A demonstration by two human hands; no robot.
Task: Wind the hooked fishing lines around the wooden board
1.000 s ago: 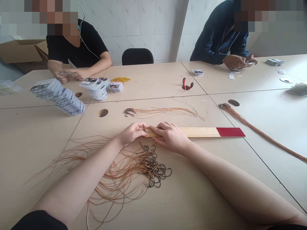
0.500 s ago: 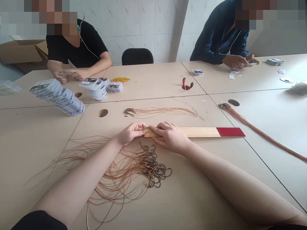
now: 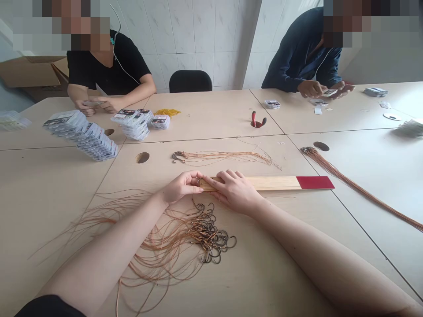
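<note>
A long, flat wooden board (image 3: 272,183) with a red end (image 3: 315,182) lies crosswise before me. My left hand (image 3: 183,186) is closed at its left end, thumb in front and fingers behind. A small dark curved piece, perhaps part of a hook, shows between those fingers, mostly hidden. My right hand (image 3: 235,190) grips the board just beside it, index finger stretched along the top and thumb below. Nearer to me, under and beside my left forearm, lies a loose heap of dark fishing hooks (image 3: 213,240) tied to orange-brown lines (image 3: 150,255).
Beyond the board lies a small bundle of hooked lines (image 3: 224,155); a longer bundle (image 3: 350,185) stretches along the right. Stacked plastic boxes (image 3: 95,141) stand at left. Red-handled pliers (image 3: 257,121) poke from a table hole. Two people work across the table, near an empty chair (image 3: 191,81).
My left thumb and fingers have shifted slightly at the board's end, and my right index finger reaches nearer that end. The person at right has moved their hands apart, showing a card-like item.
</note>
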